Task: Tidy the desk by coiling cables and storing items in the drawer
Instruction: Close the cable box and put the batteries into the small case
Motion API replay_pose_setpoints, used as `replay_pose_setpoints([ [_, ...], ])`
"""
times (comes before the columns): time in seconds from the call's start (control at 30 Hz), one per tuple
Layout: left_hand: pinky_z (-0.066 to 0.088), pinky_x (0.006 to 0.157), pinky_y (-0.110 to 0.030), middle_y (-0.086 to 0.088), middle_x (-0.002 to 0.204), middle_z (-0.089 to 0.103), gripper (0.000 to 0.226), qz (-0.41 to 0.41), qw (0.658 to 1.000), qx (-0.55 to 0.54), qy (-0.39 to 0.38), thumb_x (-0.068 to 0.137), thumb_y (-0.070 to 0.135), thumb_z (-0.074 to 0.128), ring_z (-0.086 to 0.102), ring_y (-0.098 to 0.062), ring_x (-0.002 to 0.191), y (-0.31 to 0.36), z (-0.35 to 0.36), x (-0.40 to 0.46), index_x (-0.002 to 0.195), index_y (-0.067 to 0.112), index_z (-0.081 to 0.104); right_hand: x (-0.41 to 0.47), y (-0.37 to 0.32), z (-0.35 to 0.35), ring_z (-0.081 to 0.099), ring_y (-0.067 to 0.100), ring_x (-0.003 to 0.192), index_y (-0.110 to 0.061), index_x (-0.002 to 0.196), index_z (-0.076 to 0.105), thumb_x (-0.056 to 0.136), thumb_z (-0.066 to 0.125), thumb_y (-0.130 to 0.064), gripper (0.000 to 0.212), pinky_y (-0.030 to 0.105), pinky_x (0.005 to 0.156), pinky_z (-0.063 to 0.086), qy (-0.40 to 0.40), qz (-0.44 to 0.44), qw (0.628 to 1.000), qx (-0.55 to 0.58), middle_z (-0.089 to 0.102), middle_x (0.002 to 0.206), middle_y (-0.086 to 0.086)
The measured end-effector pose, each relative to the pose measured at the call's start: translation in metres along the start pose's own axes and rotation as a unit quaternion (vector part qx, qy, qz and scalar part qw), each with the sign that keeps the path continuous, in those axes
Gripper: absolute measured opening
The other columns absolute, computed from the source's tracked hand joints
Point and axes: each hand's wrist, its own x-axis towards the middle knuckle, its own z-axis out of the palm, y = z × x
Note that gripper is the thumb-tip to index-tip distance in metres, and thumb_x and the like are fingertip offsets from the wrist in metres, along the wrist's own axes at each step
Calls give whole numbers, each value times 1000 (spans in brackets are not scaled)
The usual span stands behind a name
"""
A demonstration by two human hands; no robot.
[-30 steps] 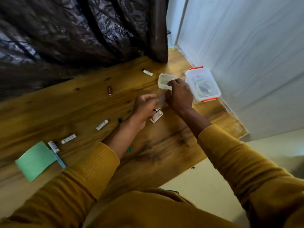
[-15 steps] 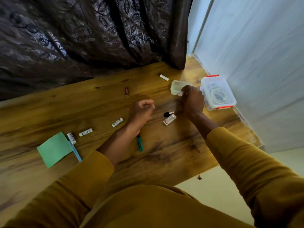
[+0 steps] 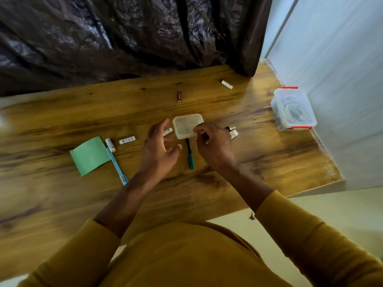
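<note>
A small clear plastic box (image 3: 186, 125) sits on the wooden desk (image 3: 259, 154) at its middle. My right hand (image 3: 213, 145) pinches the box's near right corner. Just left of the box, my left hand (image 3: 159, 148) hovers open with fingers spread, holding nothing. A white battery (image 3: 167, 131) lies partly hidden behind its fingers. A green pen (image 3: 189, 154) lies between my hands. A small white device with a black cap (image 3: 233, 131) peeks out behind my right hand. A lidded clear tub with red clips (image 3: 293, 109) holding coiled cables stands at the desk's right edge.
More batteries lie scattered: white ones (image 3: 127, 140) (image 3: 110, 145) (image 3: 227, 84) and a dark red one (image 3: 179, 96). A green paper (image 3: 89, 155) and a blue pen (image 3: 119, 168) lie at the left. A dark curtain (image 3: 124, 38) hangs behind the desk, a white wall (image 3: 342, 69) at right.
My right hand has dragged the small clear box from near the tub towards the desk's middle. My left hand has opened its fingers. The camera view has shifted left.
</note>
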Motion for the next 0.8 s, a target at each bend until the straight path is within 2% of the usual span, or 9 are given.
replay_pose_setpoints([
  [0.07, 47, 70, -7, -1, 156, 41, 86, 2, 999, 38, -6, 88, 22, 83, 59, 3, 104, -12, -12, -13, 159, 23, 35, -14, -11, 13, 73, 19, 95, -15, 111, 73, 90, 70, -4, 24, 14, 71, 52, -26, -19, 999, 15, 74, 118, 6],
  [0.1, 46, 65, -6, 0, 154, 42, 86, 3, 998, 60, -12, 87, 23, 84, 56, 6, 99, -17, -16, -19, 159, 23, 36, -20, -15, 19, 74, 20, 94, -14, 110, 73, 89, 71, -3, 23, 17, 70, 56, -36, -32, 999, 22, 75, 117, 7],
  [0.17, 44, 63, -7, -2, 150, 45, 84, 8, 995, 96, -14, 86, 28, 85, 57, 3, 95, -29, -27, -31, 156, 24, 40, -31, -23, 31, 75, 20, 90, -12, 107, 73, 87, 72, -2, 22, 28, 67, 62, -42, -54, 997, 37, 76, 112, 7],
  [0.23, 45, 64, -13, -3, 146, 49, 83, 11, 993, 120, -6, 84, 32, 86, 61, -5, 95, -44, -36, -39, 154, 22, 43, -39, -30, 41, 74, 18, 87, -12, 104, 74, 85, 72, 0, 22, 32, 66, 62, -45, -61, 996, 45, 76, 107, 5],
  [0.33, 55, 68, -27, -3, 141, 52, 81, 4, 990, 140, -13, 82, 36, 87, 63, -11, 90, -59, -48, -45, 152, 23, 48, -49, -39, 52, 73, 17, 86, -12, 103, 74, 84, 71, 3, 24, 33, 67, 62, -61, -65, 995, 47, 76, 105, 4],
  [0.5, 59, 79, -34, -5, 143, 48, 78, -22, 989, 145, -38, 84, 36, 86, 61, -14, 94, -71, -57, -52, 152, 21, 50, -61, -47, 65, 72, 15, 86, -14, 105, 75, 86, 69, -5, 21, 38, 70, 63, -98, -50, 992, 57, 75, 107, 2],
  [0.67, 61, 84, -42, -1, 146, 47, 78, -22, 988, 145, -50, 86, 41, 83, 62, -14, 99, -76, -62, -56, 153, 27, 47, -56, -55, 61, 70, 6, 70, -17, 105, 73, 94, 66, -32, 20, 33, 58, 60, -50, -43, 996, 64, 73, 108, -2],
  [0.73, 62, 82, -43, -1, 147, 46, 80, -13, 989, 138, -53, 85, 43, 83, 61, -15, 102, -78, -64, -56, 153, 28, 45, -44, -57, 61, 70, 7, 69, -20, 102, 72, 96, 63, -35, 19, 31, 57, 59, -26, -27, 998, 45, 74, 107, -4],
  [0.8, 61, 80, -38, 0, 148, 45, 82, -10, 989, 135, -54, 85, 44, 83, 60, -12, 100, -78, -68, -54, 155, 28, 43, -28, -60, 62, 69, 9, 69, -22, 100, 71, 97, 65, -33, 14, 30, 57, 57, -6, -6, 1000, 16, 73, 104, -7],
])
